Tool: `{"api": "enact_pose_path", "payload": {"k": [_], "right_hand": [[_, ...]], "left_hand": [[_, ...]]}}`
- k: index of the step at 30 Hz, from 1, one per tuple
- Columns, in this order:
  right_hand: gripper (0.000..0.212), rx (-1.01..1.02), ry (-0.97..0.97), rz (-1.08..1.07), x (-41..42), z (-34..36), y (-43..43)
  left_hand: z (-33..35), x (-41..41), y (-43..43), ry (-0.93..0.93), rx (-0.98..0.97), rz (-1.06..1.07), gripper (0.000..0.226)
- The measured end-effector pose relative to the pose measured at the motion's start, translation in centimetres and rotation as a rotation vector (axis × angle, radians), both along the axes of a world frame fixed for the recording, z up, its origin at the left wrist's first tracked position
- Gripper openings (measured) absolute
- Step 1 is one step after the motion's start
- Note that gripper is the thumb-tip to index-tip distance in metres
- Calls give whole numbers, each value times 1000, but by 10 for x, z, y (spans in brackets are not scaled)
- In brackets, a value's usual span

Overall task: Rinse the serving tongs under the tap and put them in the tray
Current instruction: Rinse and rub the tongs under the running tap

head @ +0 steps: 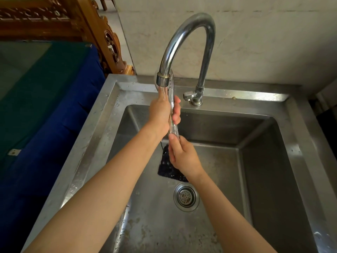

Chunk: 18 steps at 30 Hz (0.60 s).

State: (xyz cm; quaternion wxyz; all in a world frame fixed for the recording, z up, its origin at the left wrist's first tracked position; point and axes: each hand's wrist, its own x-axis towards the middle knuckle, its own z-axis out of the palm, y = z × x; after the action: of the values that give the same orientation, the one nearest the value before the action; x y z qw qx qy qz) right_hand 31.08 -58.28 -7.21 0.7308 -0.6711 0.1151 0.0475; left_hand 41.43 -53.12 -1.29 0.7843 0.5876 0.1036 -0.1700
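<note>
Left hand wrapped round serving tongs mid-shaft | right hand pinching their lower end, 6 o'clock of left | tongs upright under running tap spout, 12 o'clock | above steel sink, drain at 6 o'clock

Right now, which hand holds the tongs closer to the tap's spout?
The left hand, wrapped round the tongs just under the spout; the right hand pinches their lower end.
</note>
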Motion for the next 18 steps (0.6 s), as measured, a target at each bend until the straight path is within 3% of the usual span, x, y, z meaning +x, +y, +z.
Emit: {"api": "enact_pose_path", "payload": {"k": [4,6,8,13,15,18], "right_hand": [[39,51,24,-10,-9,-16,0],[39,40,31,21,-12,-21,0],[37,-18,18,41,-13,-25,-4],[32,-206,10,93,-11,-31,-12],[27,-209,27,122,-9,-32,-11],[16,-173,78,80,-13,-36,-18]], "left_hand": [[3,7,10,-101,-141,4,13],[3,8,14,-74,-258,-3,6],[0,4,14,-27,-284,9,21],[2,-2,7,18,-128,-36,58],[3,-7,3,-62,-30,-44,59],[-5,-14,13,-213,106,-81,43]]}}
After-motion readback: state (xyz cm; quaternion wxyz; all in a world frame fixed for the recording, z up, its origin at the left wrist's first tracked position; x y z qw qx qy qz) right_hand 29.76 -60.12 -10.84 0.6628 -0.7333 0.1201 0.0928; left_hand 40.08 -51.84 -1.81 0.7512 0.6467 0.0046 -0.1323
